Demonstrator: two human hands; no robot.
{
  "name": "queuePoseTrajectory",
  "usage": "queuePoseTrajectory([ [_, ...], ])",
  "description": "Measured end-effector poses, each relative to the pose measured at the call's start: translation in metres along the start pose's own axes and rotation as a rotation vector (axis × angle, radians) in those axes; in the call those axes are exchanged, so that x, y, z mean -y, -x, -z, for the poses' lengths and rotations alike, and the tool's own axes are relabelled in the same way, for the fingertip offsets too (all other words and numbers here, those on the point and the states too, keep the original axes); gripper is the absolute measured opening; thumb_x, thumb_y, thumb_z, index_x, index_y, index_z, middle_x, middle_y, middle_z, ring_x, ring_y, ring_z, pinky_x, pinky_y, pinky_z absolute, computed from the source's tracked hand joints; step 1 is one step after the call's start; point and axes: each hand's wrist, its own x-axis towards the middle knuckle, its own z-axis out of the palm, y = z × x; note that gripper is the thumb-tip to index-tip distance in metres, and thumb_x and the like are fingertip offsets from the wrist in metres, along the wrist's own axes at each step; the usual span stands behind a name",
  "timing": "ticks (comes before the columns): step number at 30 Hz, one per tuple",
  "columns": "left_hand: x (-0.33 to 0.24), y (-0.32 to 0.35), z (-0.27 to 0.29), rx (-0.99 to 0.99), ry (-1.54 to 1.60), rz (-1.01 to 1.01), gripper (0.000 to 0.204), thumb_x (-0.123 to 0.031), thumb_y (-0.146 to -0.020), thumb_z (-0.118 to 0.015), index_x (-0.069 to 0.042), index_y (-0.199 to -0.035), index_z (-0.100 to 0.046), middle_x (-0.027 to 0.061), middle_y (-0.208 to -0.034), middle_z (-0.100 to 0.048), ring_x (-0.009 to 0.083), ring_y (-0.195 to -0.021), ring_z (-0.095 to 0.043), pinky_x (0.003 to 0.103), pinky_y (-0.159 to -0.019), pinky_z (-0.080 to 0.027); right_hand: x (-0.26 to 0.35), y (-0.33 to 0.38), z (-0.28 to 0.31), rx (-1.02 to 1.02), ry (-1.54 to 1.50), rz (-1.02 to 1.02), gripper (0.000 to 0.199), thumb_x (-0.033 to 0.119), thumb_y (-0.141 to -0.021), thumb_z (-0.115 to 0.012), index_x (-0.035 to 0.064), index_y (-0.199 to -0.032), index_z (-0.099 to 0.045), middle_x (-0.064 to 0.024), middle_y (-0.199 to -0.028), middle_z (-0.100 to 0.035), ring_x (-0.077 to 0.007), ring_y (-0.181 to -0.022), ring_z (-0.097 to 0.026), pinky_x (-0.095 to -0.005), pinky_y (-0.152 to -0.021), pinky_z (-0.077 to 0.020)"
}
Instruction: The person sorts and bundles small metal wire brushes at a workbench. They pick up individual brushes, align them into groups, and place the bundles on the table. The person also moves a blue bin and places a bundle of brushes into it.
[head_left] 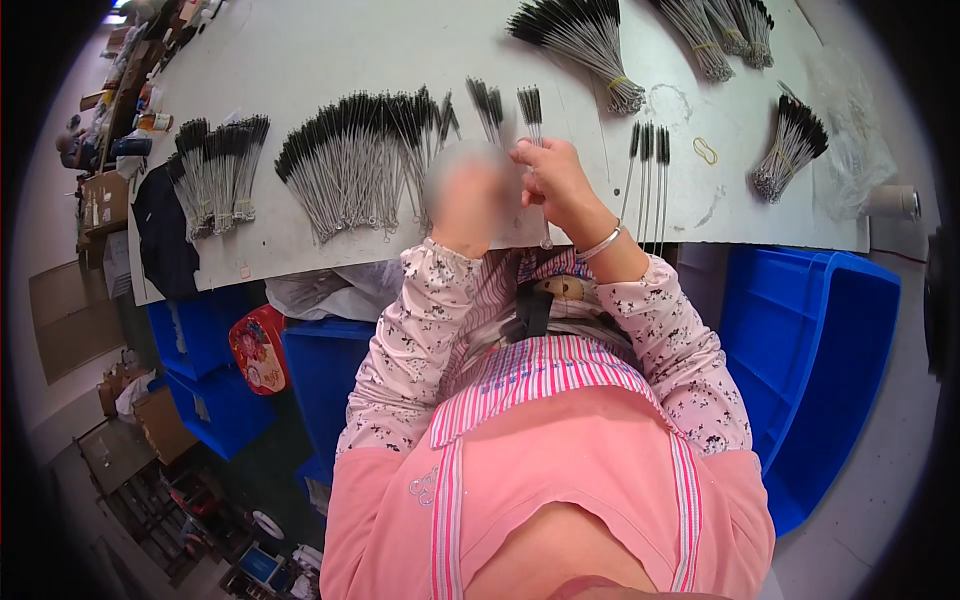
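Note:
My right hand [560,180] is closed round a few thin brushes [531,103] with black bristles and twisted-wire stems. Their bristle ends stick out beyond the fingers, and a wire loop shows below the hand. Beside it, my left hand [463,205] is smeared by blur, so its fingers cannot be made out. Just beyond it are more black brushes [487,104]; whether that hand holds them is hidden. Several separate brushes [648,180] lie side by side to the right of my right hand. A wide row of loose brushes [345,165] spreads to the left.
On the white table [400,50] lie banded brush bundles [600,55] at the far right, another bundle [790,150] at the right, and bundles [220,175] at the left. A yellow rubber band [706,151] is near clear plastic [850,130]. Blue crates [800,370] stand below the table edge.

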Motion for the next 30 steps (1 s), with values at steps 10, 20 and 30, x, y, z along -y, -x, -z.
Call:
queuePoseTrajectory([
  [10,0.008,-0.018,-0.005,0.014,-0.250,0.058,0.011,-0.005,-0.083,-0.049,0.004,-0.088,-0.054,0.0114,-0.083,-0.060,0.0194,-0.072,-0.060,0.032,-0.058,-0.047,-0.010,0.018,0.000,0.052,-0.253,-0.096,0.012,0.013,-0.086,-0.048,0.0010,-0.084,-0.050,-0.0039,-0.069,-0.050,-0.0090,-0.040,-0.035,-0.0288,-0.036,-0.0351],
  [20,0.008,-0.017,-0.011,-0.055,-0.463,0.030,0.021,-0.016,-0.086,-0.052,0.003,-0.096,-0.055,0.0050,-0.078,-0.054,0.0129,-0.062,-0.049,0.027,-0.054,-0.043,-0.005,0.042,0.009,0.123,-0.188,-0.032,0.019,0.017,-0.087,-0.050,-0.0013,-0.089,-0.053,-0.0043,-0.075,-0.052,-0.0075,-0.040,-0.034,-0.0267,-0.034,-0.0349],
  [30,-0.009,-0.024,-0.008,-0.094,-0.135,0.028,0.026,-0.006,-0.087,-0.047,0.008,-0.109,-0.047,0.0098,-0.082,-0.053,0.0191,-0.072,-0.054,0.031,-0.063,-0.048,-0.001,0.010,0.014,-0.040,0.045,0.112,0.023,0.019,-0.086,-0.050,-0.0031,-0.089,-0.053,-0.0026,-0.062,-0.046,-0.0087,-0.038,-0.034,-0.0276,-0.032,-0.0356],
])
